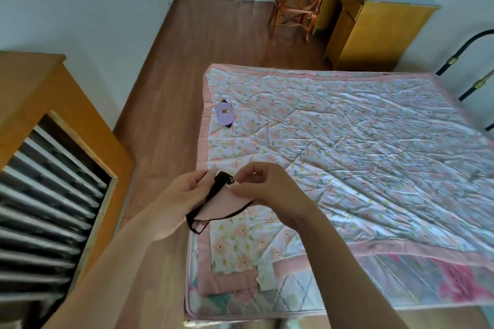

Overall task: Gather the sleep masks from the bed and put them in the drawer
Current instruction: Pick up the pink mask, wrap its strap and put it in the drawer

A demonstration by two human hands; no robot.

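Starting from the left of the bed (374,141), an open wooden drawer unit (53,120) stands across a strip of floor from the bed's near corner; its inside looks dark and ribbed, and I cannot tell what it holds. Next comes the left hand (184,189), pinching the black strap (213,189) of a pink sleep mask (227,201) just above the bed's left edge. The right hand (264,187) grips the same mask at its upper edge, so both hands are closed on it. A purple sleep mask (225,113) lies further along this left edge of the bed, well apart from the hands. The gathering step seems half done. The next move probably needs one hand to release and reach toward the purple mask.
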